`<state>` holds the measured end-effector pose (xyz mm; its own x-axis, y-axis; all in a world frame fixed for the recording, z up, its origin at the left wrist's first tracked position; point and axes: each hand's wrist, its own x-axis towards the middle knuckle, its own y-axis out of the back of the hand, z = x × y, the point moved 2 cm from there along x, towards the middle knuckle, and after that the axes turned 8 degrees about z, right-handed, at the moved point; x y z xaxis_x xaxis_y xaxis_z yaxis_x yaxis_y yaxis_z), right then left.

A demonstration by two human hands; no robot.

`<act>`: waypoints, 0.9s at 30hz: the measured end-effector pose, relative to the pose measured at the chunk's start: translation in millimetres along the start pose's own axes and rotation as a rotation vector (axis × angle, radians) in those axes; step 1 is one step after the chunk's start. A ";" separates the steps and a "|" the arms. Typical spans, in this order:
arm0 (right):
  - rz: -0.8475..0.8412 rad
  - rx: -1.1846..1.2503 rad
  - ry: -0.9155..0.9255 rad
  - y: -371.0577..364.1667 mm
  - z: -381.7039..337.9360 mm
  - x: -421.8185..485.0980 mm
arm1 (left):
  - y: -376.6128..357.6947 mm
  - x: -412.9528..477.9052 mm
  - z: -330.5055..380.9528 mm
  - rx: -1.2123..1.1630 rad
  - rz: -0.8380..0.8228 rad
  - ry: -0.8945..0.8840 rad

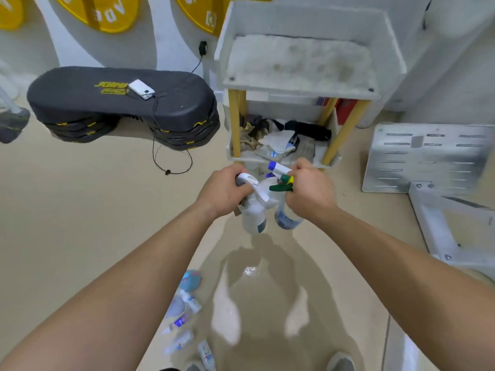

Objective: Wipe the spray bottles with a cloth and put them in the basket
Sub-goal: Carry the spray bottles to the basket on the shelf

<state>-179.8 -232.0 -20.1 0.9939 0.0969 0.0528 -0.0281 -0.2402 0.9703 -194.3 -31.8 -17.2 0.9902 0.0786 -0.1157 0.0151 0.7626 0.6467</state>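
My left hand [222,190] grips a white spray bottle [254,212] by its white trigger head, and the bottle hangs above the beige floor. My right hand [310,190] holds a clear spray bottle with a green and yellow trigger [288,216], and a blue-capped white nozzle [278,167] sticks up by its fingers. Both bottles hang side by side, nearly touching, just in front of the shelf unit's lower tier. No cloth or basket is clearly visible.
A white shelf unit with yellow legs [294,62] stands ahead, its lower tier [284,145] cluttered with rags and straps. Black stacked pads with a phone [120,103] lie to the left. A metal bracket [428,156] is at right. Several small bottles [187,317] lie on the floor near my feet.
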 end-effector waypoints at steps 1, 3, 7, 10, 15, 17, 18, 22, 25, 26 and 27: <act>-0.006 0.009 -0.022 30.0 -5.4 5.6 | 19.8 -0.2 24.8 0.006 -0.006 -0.006; -0.022 0.029 -0.039 88.0 -16.9 16.4 | 59.0 0.2 71.0 0.025 -0.021 -0.004; -0.014 0.036 -0.074 194.7 -36.9 42.0 | 136.7 5.5 153.2 0.048 -0.048 0.006; 0.016 0.064 -0.117 263.3 -48.3 66.1 | 181.7 18.9 204.0 0.089 -0.044 -0.026; 0.106 0.037 -0.139 333.4 -56.0 126.6 | 224.1 65.6 260.6 0.068 0.007 -0.046; 0.104 0.040 -0.127 344.4 -53.6 157.2 | 229.4 92.4 273.0 0.075 0.024 -0.046; 0.104 0.036 -0.118 347.6 -51.6 172.8 | 229.6 107.7 277.1 0.078 0.030 -0.043; 0.093 0.019 -0.065 344.8 -45.8 245.4 | 226.0 172.5 288.2 0.077 0.066 -0.008; 0.049 0.032 -0.039 327.3 -43.0 305.9 | 217.8 219.7 291.7 0.053 0.108 0.055; 0.034 0.035 -0.034 321.9 -43.6 319.0 | 214.3 230.1 291.5 0.064 0.104 0.061; 0.015 0.038 -0.022 316.9 -45.8 332.0 | 212.0 239.4 291.2 0.080 0.097 0.065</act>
<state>136.4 -231.7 315.8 0.9956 0.0714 0.0614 -0.0393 -0.2778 0.9598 86.4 -38.3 311.7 0.9764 0.1930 -0.0969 -0.0667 0.6962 0.7148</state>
